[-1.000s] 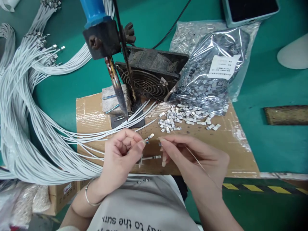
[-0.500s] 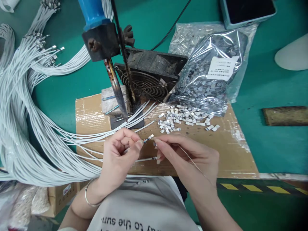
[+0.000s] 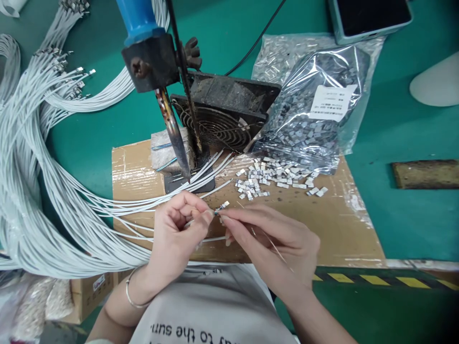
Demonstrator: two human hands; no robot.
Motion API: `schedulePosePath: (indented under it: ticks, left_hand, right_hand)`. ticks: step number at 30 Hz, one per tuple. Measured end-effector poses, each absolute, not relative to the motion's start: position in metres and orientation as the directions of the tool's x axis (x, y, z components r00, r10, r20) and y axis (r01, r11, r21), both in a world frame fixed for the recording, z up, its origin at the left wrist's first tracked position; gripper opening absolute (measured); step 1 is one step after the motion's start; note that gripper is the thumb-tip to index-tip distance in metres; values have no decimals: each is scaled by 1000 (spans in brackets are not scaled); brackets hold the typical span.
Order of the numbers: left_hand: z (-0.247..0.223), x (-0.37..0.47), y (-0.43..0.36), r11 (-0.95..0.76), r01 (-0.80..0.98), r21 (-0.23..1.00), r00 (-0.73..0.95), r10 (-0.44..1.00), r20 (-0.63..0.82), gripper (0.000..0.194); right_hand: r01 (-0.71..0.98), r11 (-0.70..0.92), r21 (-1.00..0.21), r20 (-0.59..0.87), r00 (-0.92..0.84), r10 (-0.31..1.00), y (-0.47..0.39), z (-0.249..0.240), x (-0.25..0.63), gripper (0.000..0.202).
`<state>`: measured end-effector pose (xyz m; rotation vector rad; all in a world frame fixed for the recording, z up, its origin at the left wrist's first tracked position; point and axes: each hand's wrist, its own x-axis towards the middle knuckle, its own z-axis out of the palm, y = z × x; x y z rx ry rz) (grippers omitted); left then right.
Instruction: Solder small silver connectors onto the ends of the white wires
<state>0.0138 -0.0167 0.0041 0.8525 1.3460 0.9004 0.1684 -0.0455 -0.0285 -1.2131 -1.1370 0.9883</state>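
Observation:
My left hand [image 3: 182, 234] pinches the end of a white cable, where thin coloured wires meet a small metal connector [image 3: 224, 204]. Close on its right, my right hand [image 3: 276, 243] is closed, thumb and forefinger at the wires just below the connector. A thin solder wire [image 3: 275, 247] runs through the right hand's fingers. Above both hands, a soldering iron tip [image 3: 178, 148] points down over several white cable ends [image 3: 206, 177]. Loose connectors [image 3: 255, 179] lie in a pile on the cardboard [image 3: 322, 224].
A large bundle of white cables [image 3: 21, 157] covers the left side. Behind the cardboard stand a black fan [image 3: 218, 122] and a bag of connectors [image 3: 304, 124]. A phone [image 3: 371, 19], a white rounded object [image 3: 435, 81] and a brown block [image 3: 426, 174] are on the right.
My right hand has moved left and slightly down, bringing its fingertips against the wires beside my left fingers. My left hand has stayed almost still.

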Motion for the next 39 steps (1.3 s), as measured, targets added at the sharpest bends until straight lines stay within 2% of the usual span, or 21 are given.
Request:
schedulePosePath:
  ticks: [2,5,8,10,13,15,18,30,39]
  left_hand:
    - [4,14,-16,431,-52,901,11,902,-431,14]
    - [5,15,-15,443,-60,894,4,896,-444,14]
    - [5,16,-15,445,-63,893,-16,894,-447,14]
    - [5,16,-16,448,-65,892,-22,893,-450,14]
    - [5,15,-16,450,-82,889,1,892,-451,16]
    - [4,14,-16,444,-95,891,22,896,-444,15]
    - [4,13,-18,428,-96,899,26,904,-427,12]
    - [7,11,-18,391,10,920,1,920,-391,15]
    - [6,9,-19,383,26,923,6,924,-383,16]
  right_hand:
    - [187,229,-955,260,165,951,-47,-31,169,32]
    - [406,379,-832,464,134,875,-50,-36,171,37]
    - [511,359,-781,503,174,846,-51,-39,173,39]
    - [437,259,-862,389,241,889,-51,-38,174,37]
    - [159,73,-985,118,300,947,-49,-34,174,27]
    - [-4,-9,-1000,-10,298,955,-47,-32,173,21]
    - [-145,-67,-987,-104,270,957,-42,-28,170,17]
    - [-191,-76,-979,-114,195,974,-34,-26,165,16]
    - [-239,-91,-967,-129,146,981,-33,-26,165,16]
